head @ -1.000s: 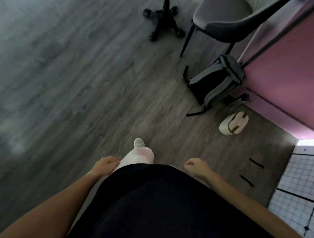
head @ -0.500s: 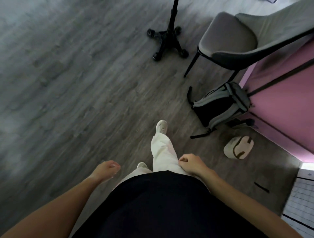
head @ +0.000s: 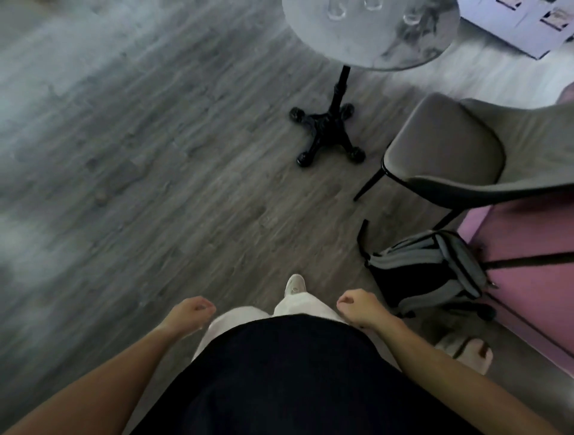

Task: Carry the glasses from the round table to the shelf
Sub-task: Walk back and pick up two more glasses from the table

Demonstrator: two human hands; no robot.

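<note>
A round grey marble table (head: pixel 357 43) on a black pedestal with a cross foot (head: pixel 326 130) stands at the top of the head view. Three clear glasses rest on its far part, cut by the frame's top edge: one (head: pixel 337 11) at the left, one (head: pixel 372 3) in the middle, one (head: pixel 411 15) at the right. My left hand (head: pixel 191 312) and my right hand (head: pixel 357 305) hang low by my hips, fingers loosely curled, with nothing in them. Both are far from the table. No shelf is in view.
A grey chair (head: pixel 459 155) stands right of the table. A black and grey backpack (head: pixel 425 273) lies on the wood floor below it, by a pink wall panel (head: pixel 528 279). A small beige bag (head: pixel 466 351) sits near my right arm. Open floor spreads left.
I have walked forward and the view has tilted up: the round table top with its glasses has come into view, and the chair, backpack and beige bag have slid down the frame.
</note>
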